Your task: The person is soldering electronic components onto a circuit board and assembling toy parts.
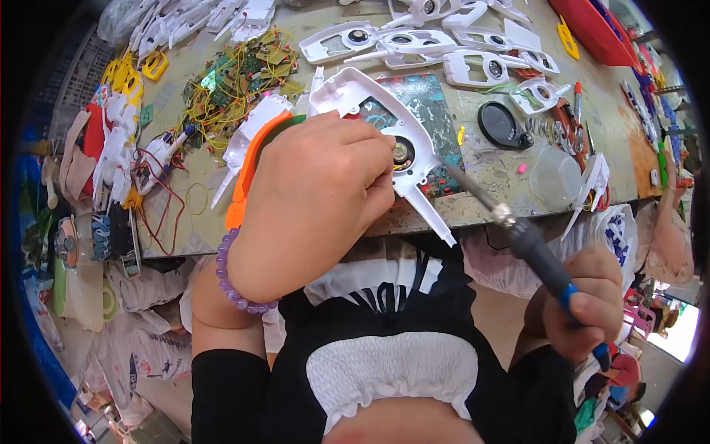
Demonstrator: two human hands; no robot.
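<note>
My left hand (pixel 318 174), with a purple bead bracelet (pixel 229 285) at its wrist, lies over a white plastic half-shell (pixel 410 118). Its fingers are closed beside the small round speaker (pixel 401 152) set in that shell; whatever they pinch is hidden. In my right hand (pixel 592 303) is a soldering iron (pixel 529 248) with a dark handle, its metal tip pointing up and left, close to the shell's right edge. Both the iron and that hand are a little blurred. Under the shell is a worn, stained dark board (pixel 436 100). An orange curved piece (pixel 248 170) shows beside my left hand.
Several white shells with speakers (pixel 403 41) lie at the back. Green circuit boards with yellow wires (pixel 237 78) are heaped at the left. To the right are a black round-ended part (pixel 503 124), a clear plastic bowl (pixel 556 177) and pens (pixel 577 103). A red tray (pixel 599 29) stands far right.
</note>
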